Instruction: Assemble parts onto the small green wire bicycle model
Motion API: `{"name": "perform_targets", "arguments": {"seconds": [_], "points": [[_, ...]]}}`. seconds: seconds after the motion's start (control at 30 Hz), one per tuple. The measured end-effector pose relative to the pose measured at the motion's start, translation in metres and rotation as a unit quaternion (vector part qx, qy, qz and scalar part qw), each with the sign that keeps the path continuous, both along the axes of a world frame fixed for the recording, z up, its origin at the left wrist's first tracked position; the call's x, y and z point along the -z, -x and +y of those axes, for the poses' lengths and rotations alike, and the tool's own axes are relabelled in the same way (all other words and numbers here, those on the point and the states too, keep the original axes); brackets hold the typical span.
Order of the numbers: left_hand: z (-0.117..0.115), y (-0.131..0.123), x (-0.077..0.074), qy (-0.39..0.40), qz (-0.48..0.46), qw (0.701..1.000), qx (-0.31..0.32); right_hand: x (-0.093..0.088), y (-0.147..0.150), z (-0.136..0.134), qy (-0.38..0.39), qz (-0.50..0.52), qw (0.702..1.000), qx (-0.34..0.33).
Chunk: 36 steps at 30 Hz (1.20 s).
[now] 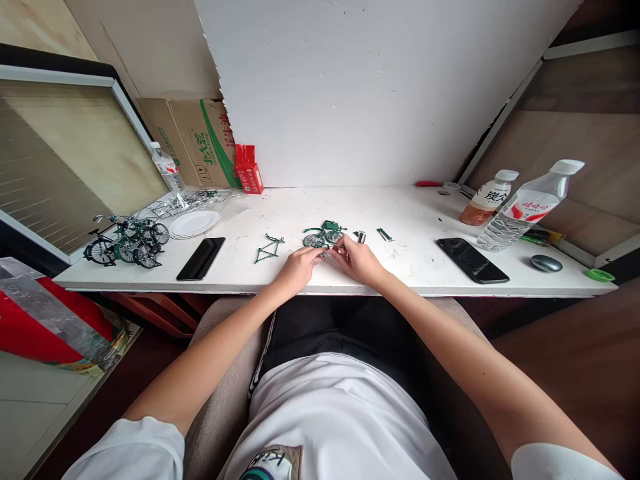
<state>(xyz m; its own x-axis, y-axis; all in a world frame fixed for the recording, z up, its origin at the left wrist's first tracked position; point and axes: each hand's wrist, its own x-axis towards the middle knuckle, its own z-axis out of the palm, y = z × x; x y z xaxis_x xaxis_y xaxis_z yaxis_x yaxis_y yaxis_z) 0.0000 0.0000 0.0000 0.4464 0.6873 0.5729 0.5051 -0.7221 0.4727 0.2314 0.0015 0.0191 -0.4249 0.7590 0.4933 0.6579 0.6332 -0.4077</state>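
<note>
My left hand (299, 268) and my right hand (358, 259) meet near the table's front edge, fingertips pinched together. Between them is a small dark part, too small to name and mostly covered by the fingers. Just beyond the fingertips lie green and black model bicycle parts (331, 225), with a small spoked wheel (314, 240) among them. To the left of my left hand rests a green model bicycle frame (269, 249). Right of my right hand are a small dark and silver piece (361, 237) and a thin green part (385, 234).
Several assembled model bicycles (127, 243) stand at the left, near white plates (195, 224) and a phone (201, 259). At the right are another phone (473, 260), a water bottle (530, 207), a drink bottle (487, 200) and a mouse (546, 263). Behind stand a red box (249, 175) and a carton (195, 143).
</note>
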Motion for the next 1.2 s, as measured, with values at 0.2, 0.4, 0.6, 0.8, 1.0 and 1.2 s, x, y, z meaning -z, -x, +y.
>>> {"name": "perform_targets", "arguments": {"seconds": [0.2, 0.4, 0.6, 0.8, 1.0, 1.2], "points": [[-0.002, 0.001, -0.001, 0.01, -0.003, 1.0, 0.012, 0.006, 0.0, 0.004, -0.017, -0.017, 1.0, 0.008], [-0.002, -0.001, -0.003, 0.007, 0.015, 1.0, 0.004, 0.005, 0.0, 0.004, -0.012, -0.014, 1.0, -0.003], [-0.001, -0.001, -0.001, -0.005, 0.025, 1.0, 0.0, 0.003, 0.0, 0.005, -0.013, -0.004, 1.0, 0.001], [0.0, 0.0, 0.0, -0.008, 0.033, 0.999, -0.006, 0.004, 0.001, 0.006, -0.004, -0.004, 1.0, 0.002], [-0.001, 0.0, -0.004, 0.027, 0.015, 0.999, -0.01, 0.001, 0.0, 0.004, 0.017, -0.004, 1.0, 0.006], [0.001, 0.003, -0.007, 0.15, -0.09, 0.985, 0.006, -0.008, -0.005, -0.003, 0.034, -0.002, 0.999, -0.023]]}}
